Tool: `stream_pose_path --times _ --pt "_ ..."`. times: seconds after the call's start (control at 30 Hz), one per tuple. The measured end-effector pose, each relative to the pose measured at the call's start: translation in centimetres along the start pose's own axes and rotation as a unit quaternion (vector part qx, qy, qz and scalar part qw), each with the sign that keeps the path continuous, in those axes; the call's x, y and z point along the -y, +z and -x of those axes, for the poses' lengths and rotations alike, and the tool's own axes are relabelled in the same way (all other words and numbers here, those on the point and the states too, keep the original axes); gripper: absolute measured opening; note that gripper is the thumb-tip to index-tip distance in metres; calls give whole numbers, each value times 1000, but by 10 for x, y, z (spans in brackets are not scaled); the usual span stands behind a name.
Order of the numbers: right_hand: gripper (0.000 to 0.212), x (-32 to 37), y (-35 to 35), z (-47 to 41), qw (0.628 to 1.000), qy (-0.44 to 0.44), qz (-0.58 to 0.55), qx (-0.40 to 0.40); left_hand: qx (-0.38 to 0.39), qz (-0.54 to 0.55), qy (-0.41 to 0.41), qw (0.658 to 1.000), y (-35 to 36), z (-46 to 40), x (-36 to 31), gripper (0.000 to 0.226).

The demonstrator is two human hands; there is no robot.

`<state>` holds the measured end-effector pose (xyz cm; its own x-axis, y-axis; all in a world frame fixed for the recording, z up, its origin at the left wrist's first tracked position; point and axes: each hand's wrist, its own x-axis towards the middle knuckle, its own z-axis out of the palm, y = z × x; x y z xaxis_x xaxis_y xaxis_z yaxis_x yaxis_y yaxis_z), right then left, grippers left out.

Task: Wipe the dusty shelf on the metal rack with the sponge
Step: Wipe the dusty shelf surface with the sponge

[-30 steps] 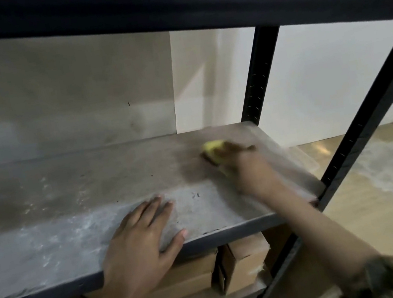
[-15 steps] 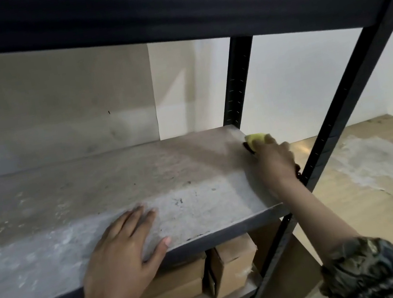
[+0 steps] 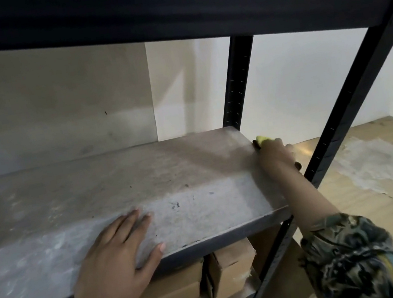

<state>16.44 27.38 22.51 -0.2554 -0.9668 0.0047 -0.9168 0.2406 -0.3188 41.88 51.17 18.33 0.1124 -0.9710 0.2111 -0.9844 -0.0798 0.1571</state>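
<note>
The dusty grey shelf (image 3: 119,196) of the black metal rack fills the middle of the view, with pale dust streaks near its front edge. My right hand (image 3: 274,157) grips a yellow sponge (image 3: 262,140) at the shelf's right end, just past the edge; only the sponge's top corner shows above my fingers. My left hand (image 3: 116,257) lies flat, palm down and fingers spread, on the shelf's front edge, with the thumb toward the rim.
A black upright post (image 3: 236,84) stands at the rear right corner and another post (image 3: 355,105) slants along the front right. The shelf above (image 3: 164,4) hangs low overhead. Cardboard boxes (image 3: 226,264) sit on the shelf below. Wooden floor (image 3: 377,169) lies to the right.
My right hand has swept the sponge rightward across the shelf, from its middle-right area to its right end. My left hand has stayed flat on the front edge.
</note>
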Motion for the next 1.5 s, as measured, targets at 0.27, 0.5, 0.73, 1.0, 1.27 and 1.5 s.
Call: stream_pose_path --times 0.27,0.5,0.73,1.0,1.27,1.5 --pt "49 83 27 72 920 -365 5 146 9 -8 -3 1000 -1 0 -1 68" --pt "42 36 17 -17 987 -155 37 7 -14 8 -2 1000 1 -1 -1 70" --pt "39 41 11 -15 990 -111 22 -82 -16 2 1 1000 -2 0 -1 70" --pt "46 97 48 12 906 -409 11 105 -18 38 -1 999 3 0 3 70" --pt "47 57 19 -28 972 -234 8 8 -17 49 8 999 6 -1 6 67" --pt "47 79 -11 0 894 -418 -150 -47 -10 50 10 999 6 -2 5 68"
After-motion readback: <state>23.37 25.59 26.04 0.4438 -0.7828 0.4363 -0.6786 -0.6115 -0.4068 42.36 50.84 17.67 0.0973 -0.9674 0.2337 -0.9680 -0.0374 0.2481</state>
